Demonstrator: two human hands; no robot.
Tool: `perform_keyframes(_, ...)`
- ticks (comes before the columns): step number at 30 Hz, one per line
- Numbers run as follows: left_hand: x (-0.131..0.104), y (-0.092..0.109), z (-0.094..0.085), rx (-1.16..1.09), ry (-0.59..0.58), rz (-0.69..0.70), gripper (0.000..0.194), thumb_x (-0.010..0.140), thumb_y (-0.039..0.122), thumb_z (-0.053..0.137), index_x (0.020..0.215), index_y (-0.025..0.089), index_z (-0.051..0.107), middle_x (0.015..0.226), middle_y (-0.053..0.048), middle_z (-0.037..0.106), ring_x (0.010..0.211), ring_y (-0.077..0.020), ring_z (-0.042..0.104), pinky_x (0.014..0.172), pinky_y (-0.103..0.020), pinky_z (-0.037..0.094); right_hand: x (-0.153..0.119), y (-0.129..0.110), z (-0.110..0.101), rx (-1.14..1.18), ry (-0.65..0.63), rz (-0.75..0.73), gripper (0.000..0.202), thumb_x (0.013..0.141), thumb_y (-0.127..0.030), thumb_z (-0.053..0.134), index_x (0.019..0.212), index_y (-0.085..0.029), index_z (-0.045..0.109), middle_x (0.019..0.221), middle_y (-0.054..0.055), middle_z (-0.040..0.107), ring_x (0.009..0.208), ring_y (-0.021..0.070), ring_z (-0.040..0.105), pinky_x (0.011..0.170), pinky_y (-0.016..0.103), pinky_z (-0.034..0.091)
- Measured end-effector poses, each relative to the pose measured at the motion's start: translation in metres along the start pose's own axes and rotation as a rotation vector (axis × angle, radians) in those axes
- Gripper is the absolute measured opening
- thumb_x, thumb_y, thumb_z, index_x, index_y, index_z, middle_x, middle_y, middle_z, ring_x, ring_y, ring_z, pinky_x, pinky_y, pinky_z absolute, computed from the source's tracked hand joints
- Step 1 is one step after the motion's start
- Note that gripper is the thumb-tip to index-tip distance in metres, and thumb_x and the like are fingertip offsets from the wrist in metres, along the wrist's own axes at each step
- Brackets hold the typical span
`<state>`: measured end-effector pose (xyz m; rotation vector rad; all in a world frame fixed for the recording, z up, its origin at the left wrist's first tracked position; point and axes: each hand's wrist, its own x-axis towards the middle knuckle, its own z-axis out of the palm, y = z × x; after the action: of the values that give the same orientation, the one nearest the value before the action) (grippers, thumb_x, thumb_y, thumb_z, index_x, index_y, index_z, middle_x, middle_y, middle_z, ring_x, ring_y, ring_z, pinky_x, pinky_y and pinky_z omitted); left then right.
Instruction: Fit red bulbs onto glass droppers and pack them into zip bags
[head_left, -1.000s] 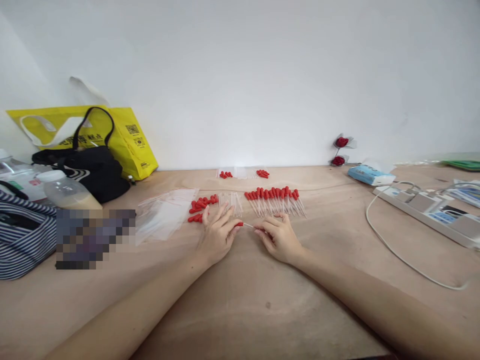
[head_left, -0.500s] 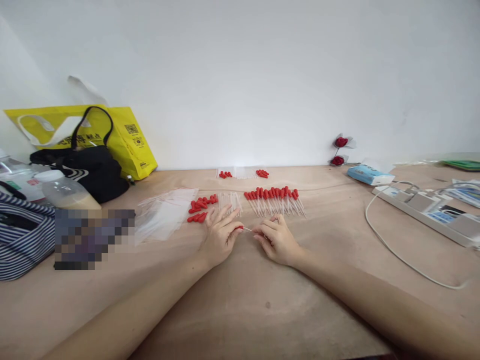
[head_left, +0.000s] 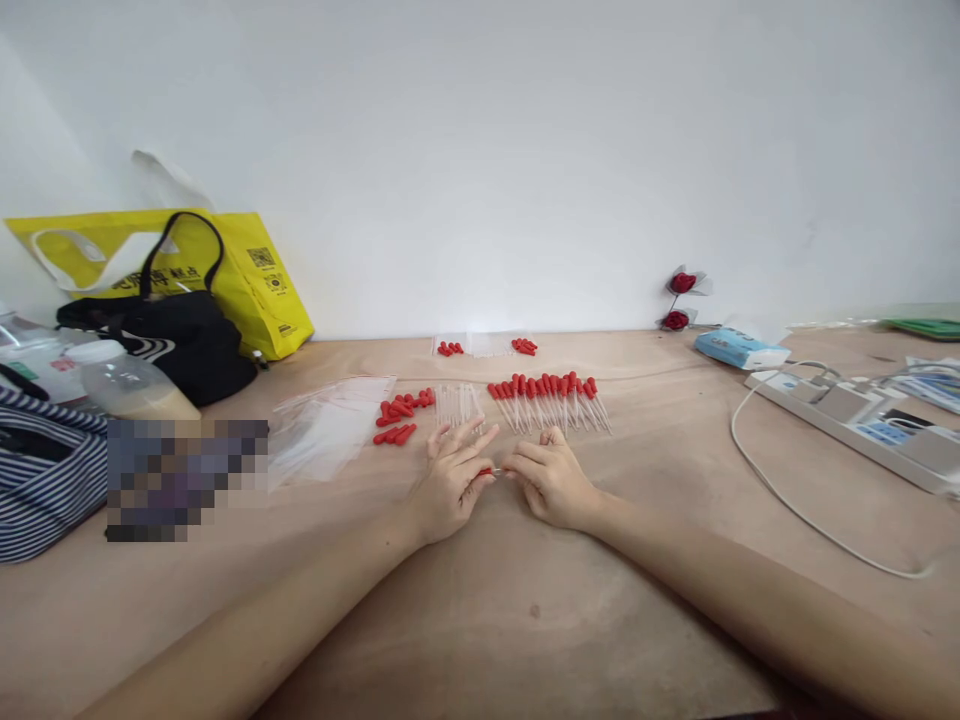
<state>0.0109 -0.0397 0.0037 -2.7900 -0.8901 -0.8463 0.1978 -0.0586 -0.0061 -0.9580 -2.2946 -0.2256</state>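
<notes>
Between finger and thumb, my left hand [head_left: 450, 488] pinches a red rubber dropper bulb [head_left: 487, 472], its other fingers spread. Facing it, my right hand [head_left: 551, 480] is closed on a thin clear dropper tube [head_left: 498, 472], most of which its fingers hide. The tube's end meets the bulb's mouth; how deep it sits I cannot tell. Loose red bulbs [head_left: 397, 408] lie beyond my left hand, beside a row of clear tubes [head_left: 459, 402]. Past my right hand, several droppers with red bulbs fitted [head_left: 551, 390] lie in a row.
Clear plastic bags [head_left: 330, 430] lie left of the bulbs. More bulbs and tubes in a bag [head_left: 487, 346] lie by the wall. A yellow bag [head_left: 277, 290], a black bag [head_left: 187, 340] and a bottle [head_left: 135, 385] stand left. At right are a tissue pack [head_left: 741, 349] and a power strip [head_left: 855, 430].
My hands have come closer together, and the left has moved slightly right and down with the bulb. Less of the tube shows between them now.
</notes>
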Motion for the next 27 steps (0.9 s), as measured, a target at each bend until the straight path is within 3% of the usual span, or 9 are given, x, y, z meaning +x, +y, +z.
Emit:
perform_keyframes(9, 0.002, -0.012, -0.006, 0.081, -0.001, -0.080, 0.021, 0.083, 0.035, 0.047, 0.078, 0.025, 0.065, 0.125, -0.003, 0.050, 0.119, -0.0274, 0.035, 0.094, -0.051, 0.016, 0.001, 0.007, -0.002, 0.063, -0.052, 0.090, 0.021, 0.087, -0.024, 0.039, 0.089, -0.018, 0.059, 0.083, 0.003, 0.063, 0.072, 0.0122, 0.050, 0.069, 0.030, 0.021)
perform_keyframes(16, -0.001, -0.018, -0.007, 0.033, 0.047, 0.023, 0.025, 0.083, 0.034, 0.048, 0.068, 0.027, 0.066, 0.113, 0.003, 0.059, 0.113, -0.0246, 0.041, 0.096, -0.048, 0.014, -0.001, 0.010, -0.009, -0.048, -0.108, 0.040, 0.020, 0.084, -0.028, 0.044, 0.083, -0.020, 0.063, 0.074, 0.002, 0.063, 0.073, 0.0141, 0.047, 0.068, 0.032, 0.019)
perform_keyframes(19, 0.000, -0.024, -0.010, 0.067, -0.004, -0.011, 0.020, 0.082, 0.037, 0.048, 0.080, 0.031, 0.067, 0.120, 0.001, 0.054, 0.115, -0.0256, 0.038, 0.095, -0.048, 0.015, 0.002, 0.009, -0.008, -0.077, -0.131, 0.048, 0.019, 0.083, -0.028, 0.046, 0.079, -0.020, 0.063, 0.075, 0.003, 0.062, 0.074, 0.0148, 0.047, 0.066, 0.032, 0.019)
perform_keyframes(21, 0.000, -0.030, -0.014, 0.123, 0.000, -0.117, 0.028, 0.079, 0.044, 0.050, 0.102, 0.030, 0.060, 0.128, -0.004, 0.045, 0.118, -0.0282, 0.033, 0.094, -0.048, 0.018, 0.007, 0.009, -0.007, -0.075, -0.139, 0.138, 0.018, 0.081, -0.027, 0.047, 0.076, -0.019, 0.062, 0.074, 0.003, 0.062, 0.075, 0.0150, 0.048, 0.065, 0.031, 0.019)
perform_keyframes(23, -0.001, -0.038, -0.018, 0.193, 0.049, -0.264, 0.046, 0.076, 0.048, 0.051, 0.116, 0.025, 0.050, 0.130, -0.010, 0.041, 0.118, -0.0295, 0.032, 0.092, -0.047, 0.021, 0.017, 0.011, -0.004, -0.058, -0.128, 0.340, 0.020, 0.081, -0.027, 0.046, 0.073, -0.019, 0.062, 0.072, 0.002, 0.063, 0.074, 0.0149, 0.051, 0.065, 0.030, 0.021)
perform_keyframes(27, -0.005, -0.054, -0.025, 0.364, 0.100, -0.479, 0.038, 0.074, 0.041, 0.052, 0.107, 0.022, 0.053, 0.119, -0.011, 0.049, 0.112, -0.0291, 0.036, 0.091, -0.048, 0.021, 0.046, 0.021, 0.008, -0.065, -0.083, 0.766, 0.022, 0.080, -0.027, 0.041, 0.077, -0.020, 0.061, 0.075, 0.002, 0.065, 0.073, 0.0163, 0.056, 0.067, 0.030, 0.024)
